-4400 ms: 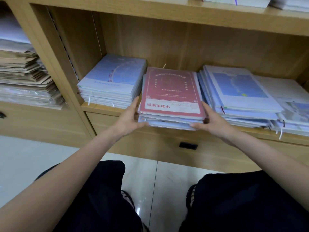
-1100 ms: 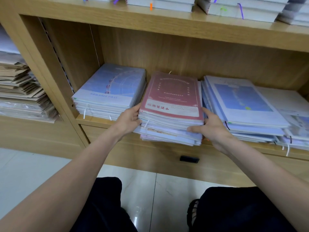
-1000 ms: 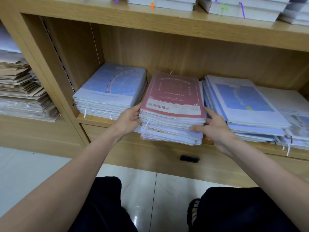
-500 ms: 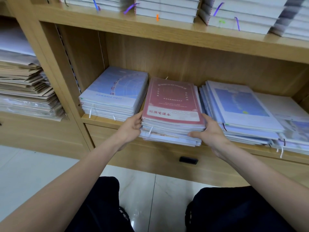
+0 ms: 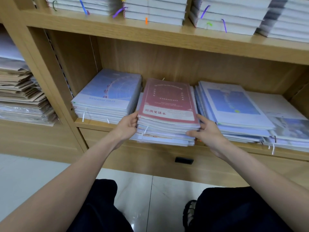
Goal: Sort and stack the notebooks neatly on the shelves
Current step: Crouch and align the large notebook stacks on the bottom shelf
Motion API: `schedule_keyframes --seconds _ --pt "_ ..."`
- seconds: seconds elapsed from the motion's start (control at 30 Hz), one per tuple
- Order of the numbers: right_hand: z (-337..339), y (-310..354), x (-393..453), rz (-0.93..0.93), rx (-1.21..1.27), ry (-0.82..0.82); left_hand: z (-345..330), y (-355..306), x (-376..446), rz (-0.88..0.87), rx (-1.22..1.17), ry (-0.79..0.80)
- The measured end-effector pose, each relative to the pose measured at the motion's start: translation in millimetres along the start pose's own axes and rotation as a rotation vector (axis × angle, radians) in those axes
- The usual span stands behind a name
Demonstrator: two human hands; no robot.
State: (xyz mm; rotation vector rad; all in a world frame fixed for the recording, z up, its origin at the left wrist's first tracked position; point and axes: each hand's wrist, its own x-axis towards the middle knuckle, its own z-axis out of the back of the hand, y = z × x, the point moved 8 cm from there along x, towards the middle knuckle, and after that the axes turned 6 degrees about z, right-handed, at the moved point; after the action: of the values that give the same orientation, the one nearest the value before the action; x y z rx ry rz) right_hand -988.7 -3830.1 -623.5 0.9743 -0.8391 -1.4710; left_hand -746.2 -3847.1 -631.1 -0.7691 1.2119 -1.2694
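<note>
Head view: left hand [image 5: 127,125] and right hand [image 5: 206,131] clamped on either side of red-topped notebook stack [image 5: 167,113], overhanging middle shelf [image 5: 93,123] edge; best pushed back squarely, lower notebooks aligned, clear of neighbouring stacks.

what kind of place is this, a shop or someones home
Likely a stationery shop or stockroom: wooden shelves carry many identical wrapped blue notebooks, a red-topped stack, and brown paper goods.
</note>
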Motion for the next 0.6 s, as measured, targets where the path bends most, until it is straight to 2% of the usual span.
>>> schedule_keyframes --seconds 0.27,0.5,0.6 --pt "3 -2 1 0.017 -0.167 0.0 -9 -2 5 0.037 0.015 0.021" --pt "-9 8 2 0.046 -0.188 0.027 4 2 9 0.183 -0.398 -0.066" --pt "-2 9 2 0.048 -0.145 0.005 3 -7 10 0.141 -0.408 -0.045"
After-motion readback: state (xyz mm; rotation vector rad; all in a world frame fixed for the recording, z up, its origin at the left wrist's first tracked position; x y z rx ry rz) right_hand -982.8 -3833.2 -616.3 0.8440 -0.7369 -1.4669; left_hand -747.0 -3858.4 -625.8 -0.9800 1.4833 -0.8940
